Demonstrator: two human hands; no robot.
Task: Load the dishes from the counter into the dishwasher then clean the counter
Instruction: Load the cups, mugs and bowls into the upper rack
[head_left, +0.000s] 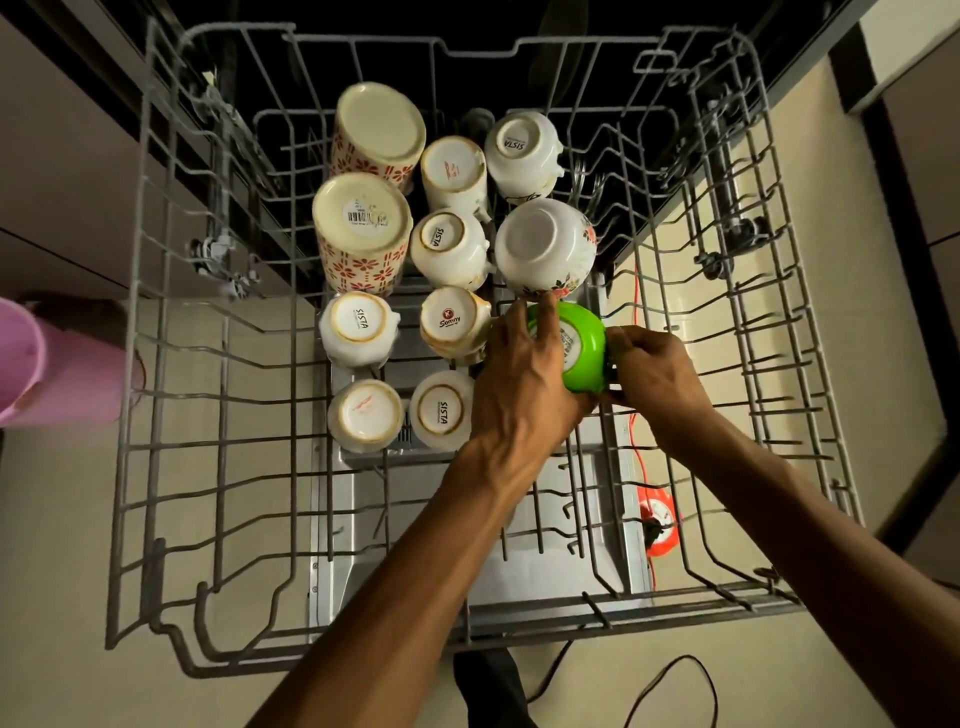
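Left fingers (543, 317): spread and curled over the top of the green bowl (582, 345), touching its base.
Left hand (519, 384): holds the bowl from the left side; its arm comes up from the bottom of the picture.
Right hand (654, 371): fingers curled, gripping the bowl's right edge (the fingertips are hidden behind the bowl).
Green bowl: upside down, held between both hands, low in the rack (218, 447), just in front of the white flowered bowl (545, 247) and touching it.
Cups: white cups sit upside down in rows to the left of the bowl; one says Somny (452, 319), just beside the left hand.
Big mugs: two cream mugs with red flowers (363, 228) stand upside down at the back left.
Rack: grey wire, pulled out over the open dishwasher door.
Floor: a pink bucket (31, 364) at the far left, an orange cord reel (660, 525) under the rack on the right.
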